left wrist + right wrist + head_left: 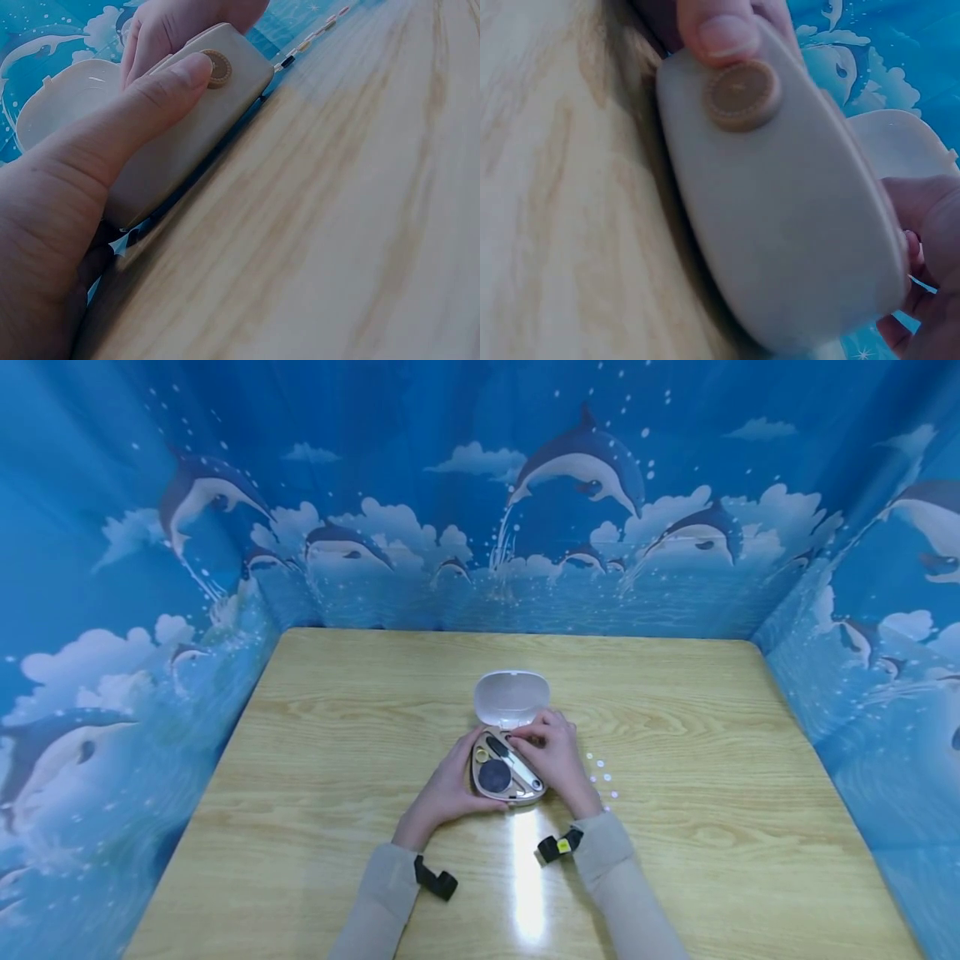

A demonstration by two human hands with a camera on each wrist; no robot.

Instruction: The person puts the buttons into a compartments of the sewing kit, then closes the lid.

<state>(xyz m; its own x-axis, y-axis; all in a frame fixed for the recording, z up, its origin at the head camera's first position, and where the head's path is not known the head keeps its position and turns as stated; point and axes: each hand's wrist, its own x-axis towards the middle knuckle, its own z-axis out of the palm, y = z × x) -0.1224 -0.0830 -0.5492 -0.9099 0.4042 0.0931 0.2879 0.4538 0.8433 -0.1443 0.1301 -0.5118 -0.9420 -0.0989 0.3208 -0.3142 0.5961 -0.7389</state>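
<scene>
A small, pale rounded-triangular case (476, 782) lies on the table with its lid raised at the back. Inside are a dark round piece (494, 776), a white bar-shaped tool (522, 770), a black piece (497, 746) and a gold ring-shaped piece (482, 756). My left hand (450, 787) grips the case from the left, thumb at the brown round button (742, 95) on its front wall. My right hand (553, 752) reaches over the right side, thumb and fingertips together at the back compartment; I cannot tell what they hold.
Several small whitish discs (607, 777) lie scattered on the wooden table (697, 777) right of the case. The translucent lid (512, 695) stands up behind the case. A blue dolphin-print curtain (420, 585) surrounds the table at the back and sides.
</scene>
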